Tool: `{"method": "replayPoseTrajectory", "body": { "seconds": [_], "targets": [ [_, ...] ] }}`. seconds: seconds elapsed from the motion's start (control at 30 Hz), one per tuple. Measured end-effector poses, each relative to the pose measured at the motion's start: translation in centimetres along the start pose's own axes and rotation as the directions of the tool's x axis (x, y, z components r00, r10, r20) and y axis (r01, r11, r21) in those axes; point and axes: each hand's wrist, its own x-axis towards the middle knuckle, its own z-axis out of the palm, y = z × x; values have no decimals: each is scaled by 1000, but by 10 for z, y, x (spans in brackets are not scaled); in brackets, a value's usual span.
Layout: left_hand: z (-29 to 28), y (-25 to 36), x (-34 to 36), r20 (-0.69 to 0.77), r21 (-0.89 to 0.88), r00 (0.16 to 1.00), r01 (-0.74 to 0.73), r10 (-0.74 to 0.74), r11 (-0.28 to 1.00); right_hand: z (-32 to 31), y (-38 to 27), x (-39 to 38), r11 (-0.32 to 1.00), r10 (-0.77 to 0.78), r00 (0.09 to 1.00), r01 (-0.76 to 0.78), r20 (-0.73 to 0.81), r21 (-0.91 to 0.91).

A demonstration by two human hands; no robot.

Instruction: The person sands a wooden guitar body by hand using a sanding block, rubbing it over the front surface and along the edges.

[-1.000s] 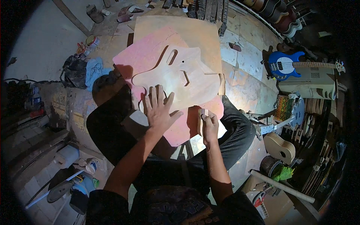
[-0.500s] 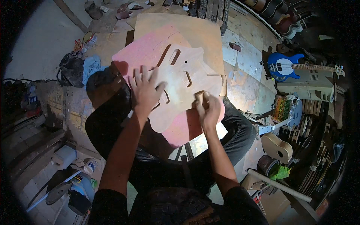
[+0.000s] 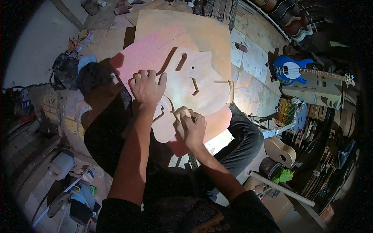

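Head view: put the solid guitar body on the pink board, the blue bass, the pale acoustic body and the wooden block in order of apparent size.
Largest to smallest:
1. solid guitar body
2. blue bass
3. pale acoustic body
4. wooden block, partly covered

The guitar body [image 3: 182, 87] is smooth, matt wood, the block [image 3: 181, 112] bare wood, the pink board [image 3: 143, 54] matt, the blue bass [image 3: 294, 70] glossy.

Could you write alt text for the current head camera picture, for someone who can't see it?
A person's left hand rests on a pale wooden guitar body while the right hand holds a small block near its lower edge. Beneath lies a pink board; a blue bass guitar is at right.
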Motion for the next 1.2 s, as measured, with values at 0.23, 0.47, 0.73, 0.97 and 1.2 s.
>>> {"method": "replayPoseTrajectory", "body": {
  "seconds": [0.23,0.47,0.73,0.97,1.2],
  "targets": [
    [2,2,3,-68,13,998,16,-15,1000,-12,39,17,989,-7,988,-16,-154,-146],
    [12,3,3,-177,-26,984,24,-28,999,1,0,48,946,-160,983,125,-94,-299],
    [10,4,-1,-133,-10,991,23,-24,1000,-6,-2,58,882,-345,938,314,-28,-351],
    [11,5,2,-193,-2,981,31,-31,1000,-28,27,34,969,91,982,-126,168,212],
    [12,0,-4,-145,-34,989,23,-28,999,-17,35,42,965,-206,978,208,29,-161]
  ]
}}
